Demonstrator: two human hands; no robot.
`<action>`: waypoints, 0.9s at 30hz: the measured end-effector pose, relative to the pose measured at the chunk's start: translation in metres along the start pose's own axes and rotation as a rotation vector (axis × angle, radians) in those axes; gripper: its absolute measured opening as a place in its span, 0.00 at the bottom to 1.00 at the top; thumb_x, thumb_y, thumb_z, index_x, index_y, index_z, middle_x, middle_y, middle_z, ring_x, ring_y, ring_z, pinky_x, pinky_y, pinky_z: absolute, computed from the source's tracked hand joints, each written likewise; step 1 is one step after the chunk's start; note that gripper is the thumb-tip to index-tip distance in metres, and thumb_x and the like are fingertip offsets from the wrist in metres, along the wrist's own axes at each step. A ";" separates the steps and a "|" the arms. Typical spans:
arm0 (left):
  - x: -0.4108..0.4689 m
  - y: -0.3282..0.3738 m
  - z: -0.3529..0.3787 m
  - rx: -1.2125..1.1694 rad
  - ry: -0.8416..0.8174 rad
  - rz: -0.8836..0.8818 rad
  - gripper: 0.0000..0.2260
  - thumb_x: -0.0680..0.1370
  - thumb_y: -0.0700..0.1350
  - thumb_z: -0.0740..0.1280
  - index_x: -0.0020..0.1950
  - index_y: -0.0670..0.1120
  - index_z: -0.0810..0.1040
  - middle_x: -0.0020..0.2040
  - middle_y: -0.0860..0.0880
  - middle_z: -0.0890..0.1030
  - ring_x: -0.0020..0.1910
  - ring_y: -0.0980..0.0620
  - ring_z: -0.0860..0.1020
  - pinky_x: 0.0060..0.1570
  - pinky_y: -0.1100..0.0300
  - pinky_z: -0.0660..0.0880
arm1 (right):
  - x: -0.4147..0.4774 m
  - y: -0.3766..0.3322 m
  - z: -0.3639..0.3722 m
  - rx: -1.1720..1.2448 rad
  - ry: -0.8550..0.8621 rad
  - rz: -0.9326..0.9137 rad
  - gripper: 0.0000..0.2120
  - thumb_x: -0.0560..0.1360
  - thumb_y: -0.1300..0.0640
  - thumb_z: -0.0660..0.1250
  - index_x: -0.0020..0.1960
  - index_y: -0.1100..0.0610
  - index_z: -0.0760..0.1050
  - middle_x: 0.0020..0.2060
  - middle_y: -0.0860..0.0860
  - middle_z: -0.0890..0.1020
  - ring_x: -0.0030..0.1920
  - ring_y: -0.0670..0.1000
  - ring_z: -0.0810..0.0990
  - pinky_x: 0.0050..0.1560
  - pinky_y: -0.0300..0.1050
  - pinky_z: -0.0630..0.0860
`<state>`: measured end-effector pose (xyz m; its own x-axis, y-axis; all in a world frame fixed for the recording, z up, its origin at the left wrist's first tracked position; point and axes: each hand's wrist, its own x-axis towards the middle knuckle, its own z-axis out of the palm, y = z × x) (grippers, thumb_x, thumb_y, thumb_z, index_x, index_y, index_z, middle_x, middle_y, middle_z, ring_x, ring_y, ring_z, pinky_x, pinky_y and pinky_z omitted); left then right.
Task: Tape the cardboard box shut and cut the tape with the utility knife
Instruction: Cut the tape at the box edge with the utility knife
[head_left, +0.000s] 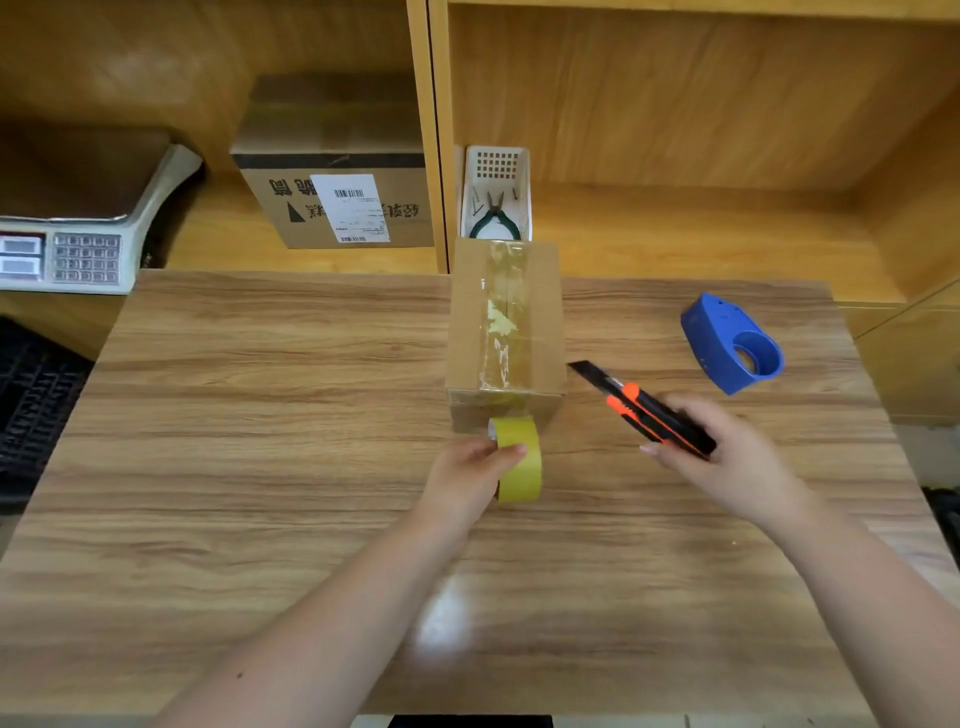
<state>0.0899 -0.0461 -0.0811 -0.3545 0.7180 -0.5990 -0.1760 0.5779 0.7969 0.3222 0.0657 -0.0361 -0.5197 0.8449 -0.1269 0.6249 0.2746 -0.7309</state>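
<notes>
A small cardboard box (545, 322) stands on the wooden table (260, 415), flaps closed, with a strip of clear tape running down its top and over the near face. My left hand (470, 475) grips a yellow tape roll (519, 462) just in front of the box, the tape still joined to the box. My right hand (727, 462) holds an orange and black utility knife (644, 408) to the right of the box, its blade out and pointing up-left toward the box's near right corner without touching it.
A blue tape dispenser (732, 345) lies at the right of the table. Behind the box stands a white basket (496, 166) with green pliers (493, 218). A larger labelled carton (337, 171) and a weighing scale (88, 223) sit at the back left. A black keyboard (36, 395) is at the left edge.
</notes>
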 end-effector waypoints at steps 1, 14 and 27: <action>-0.002 0.001 -0.001 -0.013 -0.004 -0.005 0.25 0.66 0.56 0.72 0.45 0.33 0.79 0.38 0.44 0.76 0.38 0.50 0.74 0.42 0.55 0.67 | 0.005 -0.002 0.000 -0.111 -0.044 -0.040 0.18 0.68 0.52 0.74 0.56 0.45 0.74 0.42 0.36 0.81 0.42 0.43 0.79 0.46 0.35 0.74; -0.007 0.002 -0.004 -0.073 0.072 -0.090 0.11 0.73 0.48 0.73 0.47 0.42 0.84 0.38 0.51 0.81 0.36 0.56 0.76 0.37 0.64 0.70 | 0.031 -0.023 0.025 -0.650 -0.123 -0.356 0.16 0.75 0.43 0.61 0.60 0.48 0.73 0.46 0.49 0.83 0.41 0.59 0.81 0.32 0.46 0.72; -0.010 0.005 -0.003 -0.105 0.088 -0.106 0.09 0.71 0.49 0.74 0.46 0.44 0.84 0.43 0.48 0.84 0.42 0.51 0.79 0.47 0.57 0.74 | 0.036 -0.026 0.032 -0.709 -0.003 -0.456 0.12 0.72 0.43 0.67 0.51 0.48 0.77 0.31 0.49 0.82 0.29 0.57 0.79 0.24 0.41 0.65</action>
<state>0.0893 -0.0516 -0.0710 -0.4073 0.6156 -0.6746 -0.3100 0.6016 0.7362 0.2683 0.0744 -0.0432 -0.8111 0.5800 0.0760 0.5704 0.8130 -0.1169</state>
